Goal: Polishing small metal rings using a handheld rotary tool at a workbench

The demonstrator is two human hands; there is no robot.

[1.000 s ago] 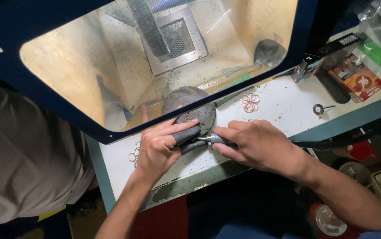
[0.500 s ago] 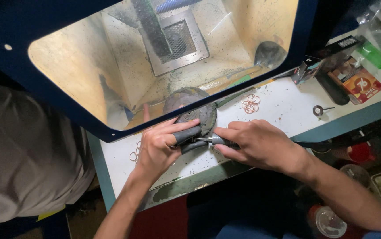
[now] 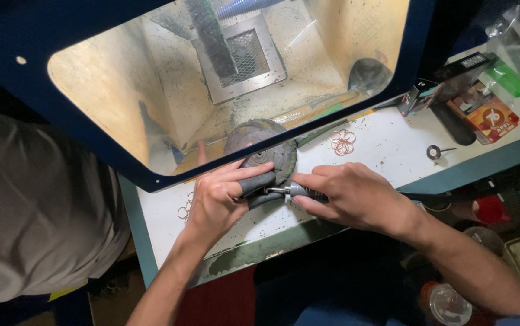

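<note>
Just below the blue cabinet (image 3: 121, 163), left hand (image 3: 215, 202) stays pinched on a dark piece (image 3: 257, 183). Right hand (image 3: 347, 193) stays clamped on the rotary tool (image 3: 302, 191). No shift; grinding continues.

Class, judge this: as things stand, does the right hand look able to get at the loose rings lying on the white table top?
Probably yes: the rings lie in the open just beyond the right hand, nothing between, though it grips a rotary tool.
</note>
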